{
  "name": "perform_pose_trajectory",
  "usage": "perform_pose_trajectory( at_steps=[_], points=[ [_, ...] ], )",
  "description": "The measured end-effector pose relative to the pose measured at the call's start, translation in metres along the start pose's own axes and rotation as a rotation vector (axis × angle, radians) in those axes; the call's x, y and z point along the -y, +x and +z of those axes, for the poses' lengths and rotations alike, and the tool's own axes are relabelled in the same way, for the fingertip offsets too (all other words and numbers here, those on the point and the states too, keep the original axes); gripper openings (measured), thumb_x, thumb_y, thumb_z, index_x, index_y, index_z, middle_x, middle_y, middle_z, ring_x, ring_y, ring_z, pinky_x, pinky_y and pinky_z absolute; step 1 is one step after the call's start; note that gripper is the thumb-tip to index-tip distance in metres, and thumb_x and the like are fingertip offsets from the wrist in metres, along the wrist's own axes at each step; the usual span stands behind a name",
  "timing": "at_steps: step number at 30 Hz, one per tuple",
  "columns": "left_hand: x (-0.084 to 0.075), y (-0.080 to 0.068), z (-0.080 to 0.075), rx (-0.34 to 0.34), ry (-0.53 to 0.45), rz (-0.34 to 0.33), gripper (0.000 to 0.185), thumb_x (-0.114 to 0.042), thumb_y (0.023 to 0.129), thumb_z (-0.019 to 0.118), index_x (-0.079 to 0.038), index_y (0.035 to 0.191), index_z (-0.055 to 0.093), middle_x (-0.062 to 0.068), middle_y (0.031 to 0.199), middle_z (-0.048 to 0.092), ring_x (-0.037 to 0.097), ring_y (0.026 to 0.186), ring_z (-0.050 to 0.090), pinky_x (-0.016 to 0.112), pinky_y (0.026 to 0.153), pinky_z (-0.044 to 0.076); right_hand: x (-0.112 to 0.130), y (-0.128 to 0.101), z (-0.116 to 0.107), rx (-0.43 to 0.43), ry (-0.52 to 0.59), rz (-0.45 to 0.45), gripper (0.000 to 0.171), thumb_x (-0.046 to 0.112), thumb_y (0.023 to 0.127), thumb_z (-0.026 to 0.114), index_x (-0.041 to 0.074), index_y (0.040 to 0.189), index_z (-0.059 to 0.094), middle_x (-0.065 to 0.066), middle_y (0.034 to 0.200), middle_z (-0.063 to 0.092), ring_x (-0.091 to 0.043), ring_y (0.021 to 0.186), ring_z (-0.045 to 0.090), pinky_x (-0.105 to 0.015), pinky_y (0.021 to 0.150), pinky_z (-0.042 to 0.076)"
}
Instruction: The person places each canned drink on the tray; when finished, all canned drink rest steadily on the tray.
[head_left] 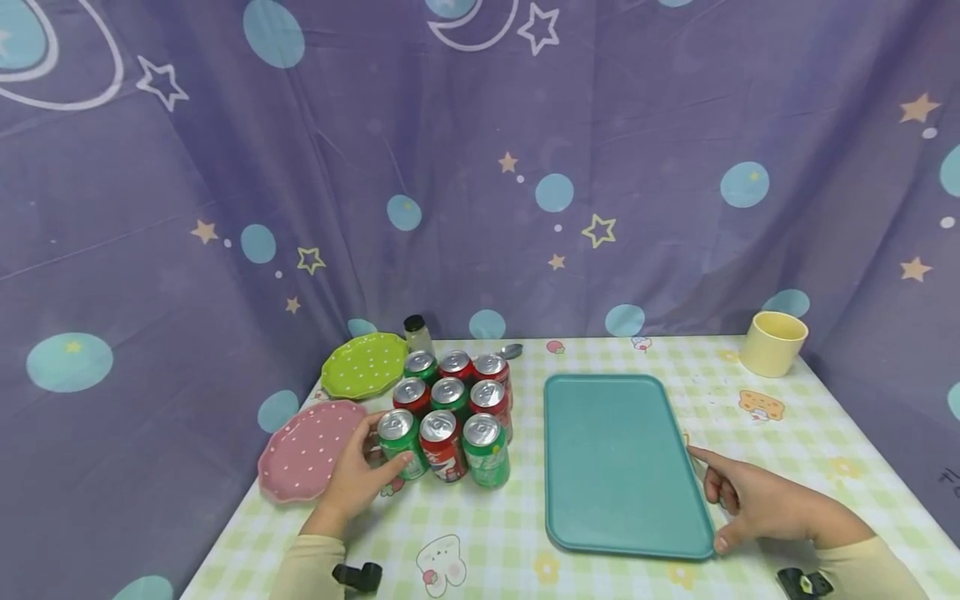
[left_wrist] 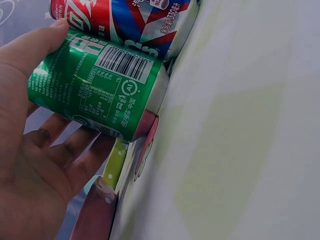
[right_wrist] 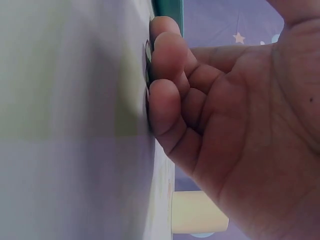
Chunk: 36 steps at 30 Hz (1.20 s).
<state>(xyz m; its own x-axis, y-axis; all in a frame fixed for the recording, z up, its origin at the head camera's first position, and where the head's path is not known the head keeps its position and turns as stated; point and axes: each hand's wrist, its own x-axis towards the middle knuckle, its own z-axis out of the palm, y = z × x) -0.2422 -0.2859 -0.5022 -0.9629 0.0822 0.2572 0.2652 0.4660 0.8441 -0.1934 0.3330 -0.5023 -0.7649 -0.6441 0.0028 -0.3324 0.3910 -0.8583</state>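
Observation:
Nine-odd cans stand grouped on the table's left, several green and several red with silver tops. My left hand (head_left: pixel 358 479) holds the front-left green soda can (head_left: pixel 400 442), thumb on its near side and fingers round its far left side. In the left wrist view, that can shows a barcode and stands beside a red soda can (left_wrist: pixel 125 22). A teal tray (head_left: pixel 626 467) lies flat right of the cans. My right hand (head_left: pixel 768 500) rests at the tray's right edge, index finger extended along it, thumb by the near corner, other fingers loosely bent onto the tablecloth.
A pink dotted plate (head_left: pixel 303 454) and a green dotted plate (head_left: pixel 363 367) lie left of the cans. Behind are a black-capped jar (head_left: pixel 417 335) and a spoon (head_left: pixel 512 352). A yellow cup (head_left: pixel 774 343) stands at the back right, before a purple curtain (head_left: pixel 480 167).

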Motion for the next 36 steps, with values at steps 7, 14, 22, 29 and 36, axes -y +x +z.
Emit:
perform_pose_trajectory(
  at_steps=[7,14,22,29,36],
  points=[
    [0.0,0.0,0.003,-0.012,-0.008,0.016,0.077,-0.025,0.084,0.092,-0.019,0.147,0.05,0.004,0.133,0.063,0.025,0.114,0.065,0.032,0.096,0.056,-0.002,-0.001,0.0,-0.008,-0.03,0.017,0.121,0.014,0.073,0.096,-0.02,0.156,0.014,-0.01,0.095,0.054,-0.018,0.067,0.049,-0.029,0.055,0.044],
    [0.003,0.001,0.006,-0.057,-0.033,0.032,0.072,-0.019,0.083,0.092,-0.019,0.144,0.054,0.002,0.132,0.063,0.024,0.114,0.064,0.029,0.092,0.057,0.0,0.0,0.001,-0.001,-0.027,0.046,0.123,0.019,0.073,0.097,-0.02,0.156,0.014,-0.011,0.095,0.054,-0.016,0.068,0.049,-0.03,0.055,0.043],
    [-0.008,-0.004,0.002,-0.152,-0.034,0.079,0.071,-0.012,0.083,0.091,-0.013,0.144,0.055,0.006,0.13,0.064,0.019,0.111,0.062,0.025,0.089,0.055,-0.001,0.001,0.001,0.01,-0.02,0.051,0.123,0.021,0.073,0.096,-0.021,0.156,0.015,-0.011,0.095,0.053,-0.016,0.07,0.048,-0.032,0.056,0.043],
    [-0.05,-0.016,-0.008,-0.326,-0.014,0.072,0.069,0.001,0.082,0.088,-0.008,0.142,0.057,-0.001,0.123,0.063,0.01,0.103,0.059,0.021,0.083,0.051,-0.001,0.002,0.001,0.029,0.028,0.04,0.119,0.015,0.075,0.094,-0.023,0.154,0.013,-0.012,0.096,0.053,-0.022,0.069,0.048,-0.033,0.056,0.041],
    [-0.087,-0.015,-0.016,-0.397,-0.064,0.226,0.072,0.015,0.075,0.086,-0.001,0.14,0.057,-0.004,0.123,0.064,0.011,0.104,0.062,0.017,0.083,0.051,0.002,0.002,-0.002,0.024,0.016,0.071,0.119,0.015,0.075,0.095,-0.022,0.154,0.015,-0.012,0.097,0.054,-0.018,0.07,0.049,-0.032,0.057,0.042]
  ],
)
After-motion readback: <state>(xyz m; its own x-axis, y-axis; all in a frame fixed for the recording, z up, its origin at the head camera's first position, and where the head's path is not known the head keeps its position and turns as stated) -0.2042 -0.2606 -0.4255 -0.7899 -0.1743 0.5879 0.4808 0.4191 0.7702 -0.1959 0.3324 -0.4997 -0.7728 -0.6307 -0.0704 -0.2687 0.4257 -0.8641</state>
